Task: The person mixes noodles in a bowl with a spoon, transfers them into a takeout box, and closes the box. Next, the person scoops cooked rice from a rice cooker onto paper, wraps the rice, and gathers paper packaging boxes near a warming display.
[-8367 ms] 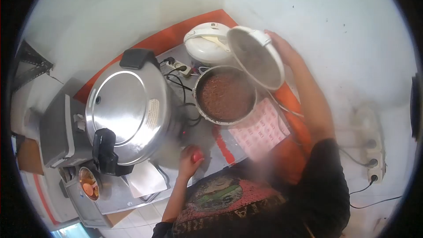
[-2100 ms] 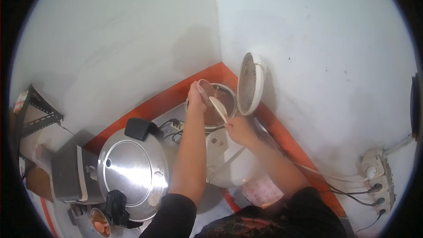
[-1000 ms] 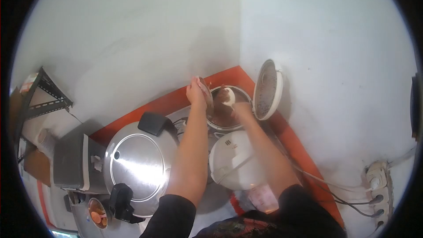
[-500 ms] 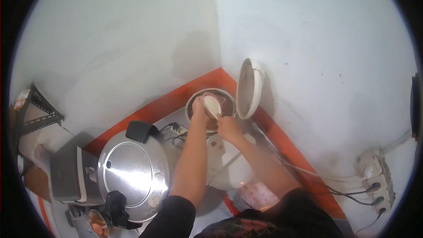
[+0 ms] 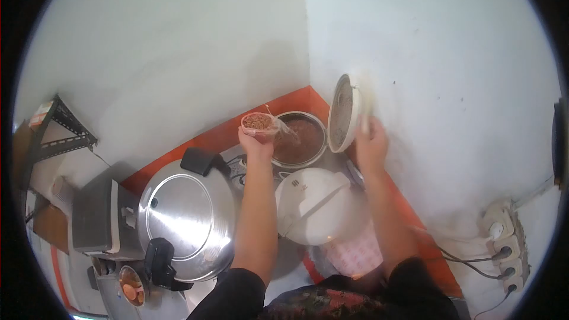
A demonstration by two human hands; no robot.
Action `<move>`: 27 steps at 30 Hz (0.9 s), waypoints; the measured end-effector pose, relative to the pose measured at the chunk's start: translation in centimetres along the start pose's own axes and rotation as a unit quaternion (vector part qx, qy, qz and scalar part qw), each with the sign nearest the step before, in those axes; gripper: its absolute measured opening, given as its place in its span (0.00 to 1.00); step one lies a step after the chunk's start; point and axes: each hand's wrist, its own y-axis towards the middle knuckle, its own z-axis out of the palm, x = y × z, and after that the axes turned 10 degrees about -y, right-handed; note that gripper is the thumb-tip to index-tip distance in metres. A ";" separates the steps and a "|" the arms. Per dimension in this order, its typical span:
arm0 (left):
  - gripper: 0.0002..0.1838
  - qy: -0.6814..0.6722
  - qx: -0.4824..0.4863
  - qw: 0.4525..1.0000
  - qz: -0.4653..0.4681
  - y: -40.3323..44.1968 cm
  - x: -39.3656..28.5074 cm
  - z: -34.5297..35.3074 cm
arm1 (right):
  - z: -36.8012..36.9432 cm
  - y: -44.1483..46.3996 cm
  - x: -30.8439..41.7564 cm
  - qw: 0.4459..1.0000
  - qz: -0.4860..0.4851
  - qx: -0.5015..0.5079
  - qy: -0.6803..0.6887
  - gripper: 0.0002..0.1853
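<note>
My left hand (image 5: 256, 147) is closed around a small bowl (image 5: 259, 133) with a pinkish rim, filled with reddish-brown cooked rice (image 5: 257, 121). It is held up at the left edge of an open rice cooker (image 5: 298, 165). Inside that cooker lies more reddish-brown rice (image 5: 305, 142). A pale, translucent piece (image 5: 288, 133) reaches from the bowl over the cooker; I cannot make out what it is. On the right, my right hand (image 5: 372, 142) grips the outer side of the cooker's raised lid (image 5: 344, 112), which stands nearly upright.
A closed white rice cooker (image 5: 311, 213) stands in front of the open one. To the left are a large pot with a shiny metal lid (image 5: 178, 213) and a grey box (image 5: 92, 219). Power sockets (image 5: 504, 243) with plugged cables hang on the right wall.
My right hand has left the white rice paddle and moved right to the lid. My left hand has lifted the bowl out of the cooker to the left, and its rice now shows.
</note>
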 end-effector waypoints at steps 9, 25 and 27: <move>0.24 -0.063 0.060 0.985 0.148 -13.3 -7.1 6.0 | 8.7 0.4 1.5 0.977 -0.145 -0.055 -0.145 0.22; 0.20 0.011 0.085 0.989 0.120 -26.0 -12.1 3.7 | 19.1 1.5 -5.6 0.865 -0.206 0.318 -0.328 0.14; 0.22 0.052 0.083 0.990 0.103 -27.5 -12.1 2.1 | 15.1 2.3 -4.6 0.816 -0.208 0.408 -0.353 0.14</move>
